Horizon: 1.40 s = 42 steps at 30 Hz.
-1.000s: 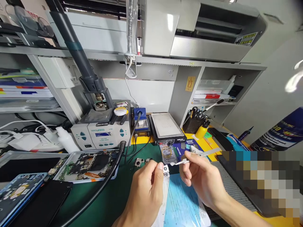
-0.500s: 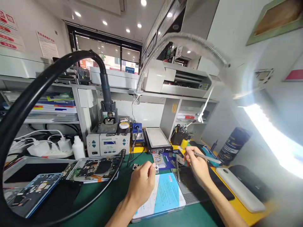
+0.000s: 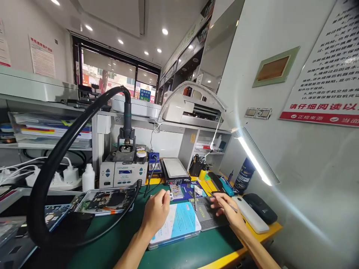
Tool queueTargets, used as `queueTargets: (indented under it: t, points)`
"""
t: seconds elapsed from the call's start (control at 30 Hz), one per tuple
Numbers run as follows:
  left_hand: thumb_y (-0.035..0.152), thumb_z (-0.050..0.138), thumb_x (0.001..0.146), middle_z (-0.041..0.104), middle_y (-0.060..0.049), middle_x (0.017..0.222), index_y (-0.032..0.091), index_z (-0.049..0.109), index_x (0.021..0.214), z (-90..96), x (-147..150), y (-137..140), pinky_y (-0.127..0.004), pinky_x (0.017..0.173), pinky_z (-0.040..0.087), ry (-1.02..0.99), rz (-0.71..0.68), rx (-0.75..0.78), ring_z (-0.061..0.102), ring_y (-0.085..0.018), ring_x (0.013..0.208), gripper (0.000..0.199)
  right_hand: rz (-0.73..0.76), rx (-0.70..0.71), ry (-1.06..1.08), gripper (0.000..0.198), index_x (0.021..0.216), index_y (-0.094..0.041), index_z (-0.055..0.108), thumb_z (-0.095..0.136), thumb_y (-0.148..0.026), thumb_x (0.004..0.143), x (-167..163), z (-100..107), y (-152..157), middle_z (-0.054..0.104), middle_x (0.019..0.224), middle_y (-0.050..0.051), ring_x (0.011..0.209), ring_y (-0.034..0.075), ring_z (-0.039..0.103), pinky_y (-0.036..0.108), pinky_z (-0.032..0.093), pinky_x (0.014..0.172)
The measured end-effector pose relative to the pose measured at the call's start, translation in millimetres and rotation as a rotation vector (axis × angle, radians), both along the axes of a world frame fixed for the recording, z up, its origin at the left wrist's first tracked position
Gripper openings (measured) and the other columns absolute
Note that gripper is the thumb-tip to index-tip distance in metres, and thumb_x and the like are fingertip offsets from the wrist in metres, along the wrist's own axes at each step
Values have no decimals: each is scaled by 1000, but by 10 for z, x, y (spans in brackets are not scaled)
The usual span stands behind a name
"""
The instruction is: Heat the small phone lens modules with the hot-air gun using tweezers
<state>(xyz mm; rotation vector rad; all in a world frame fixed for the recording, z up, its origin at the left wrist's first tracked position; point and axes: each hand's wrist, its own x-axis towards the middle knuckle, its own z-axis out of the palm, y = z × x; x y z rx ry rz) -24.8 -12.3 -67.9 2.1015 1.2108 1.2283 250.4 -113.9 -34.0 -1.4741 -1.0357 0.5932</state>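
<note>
My left hand (image 3: 157,211) is closed above the left edge of a flat blue-and-white box (image 3: 179,224). It grips a small part with a silvery, dark-dotted end (image 3: 171,195); most of that part is hidden behind my fingers. My right hand (image 3: 227,210) is closed around thin metal tweezers (image 3: 233,208), over the right side of a grey perforated mat (image 3: 206,215). A second pair of tweezers (image 3: 195,200) lies at the mat's left edge, beside a crumpled white scrap (image 3: 199,190).
A hot-air station (image 3: 125,175) stands at the back, its black hose (image 3: 46,175) looping across the left. Opened devices (image 3: 108,201) lie on the left. A heating plate (image 3: 176,170), yellow bottle (image 3: 202,173), white slab (image 3: 252,216), black case (image 3: 260,207) and lit lamp (image 3: 255,160) are around.
The view has turned right. My right hand has come down with the tweezers, from near the yellow bottle to over the mat. My left hand stays closed by the box.
</note>
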Motion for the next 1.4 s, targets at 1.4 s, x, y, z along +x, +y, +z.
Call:
queueTargets:
  t: [1.4]
  points:
    - [39,59,99,69,-7,104,14,66,111,95,-57,-79,-36,83,60,147,-15,-109,68,-16,90,29,-105,-888,-1095,35,126,-15,64,65,-36,98,-16,31,510,66,126,11,109,22,67,41,58,92]
